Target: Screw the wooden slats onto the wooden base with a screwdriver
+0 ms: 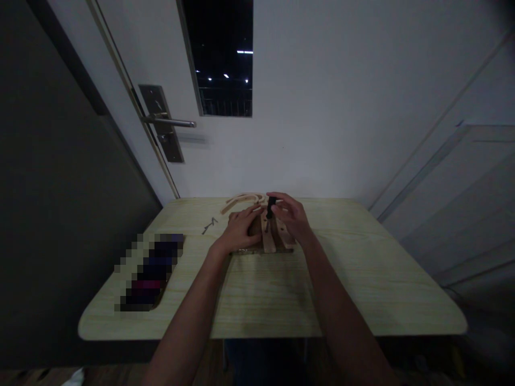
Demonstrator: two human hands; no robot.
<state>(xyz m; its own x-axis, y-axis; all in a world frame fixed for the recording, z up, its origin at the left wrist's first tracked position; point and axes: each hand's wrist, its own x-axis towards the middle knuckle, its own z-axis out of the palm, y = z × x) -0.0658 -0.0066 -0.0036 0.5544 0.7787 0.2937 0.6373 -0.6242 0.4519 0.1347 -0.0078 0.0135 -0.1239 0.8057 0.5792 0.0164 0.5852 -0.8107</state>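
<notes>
A small wooden assembly (270, 239) of flat pale strips lies near the far middle of the light wood table (273, 289). My left hand (240, 229) rests on its left side, fingers curled over the wood. My right hand (290, 213) pinches a small black-handled tool (271, 207) held upright over the assembly. Curved wooden pieces (243, 200) lie just behind my hands.
Thin dark metal bits (210, 225) lie left of my hands. A blurred dark object (152, 271) sits at the table's left. Behind stands a white wall with a door, its metal handle (171, 123) and a dark window (223, 56).
</notes>
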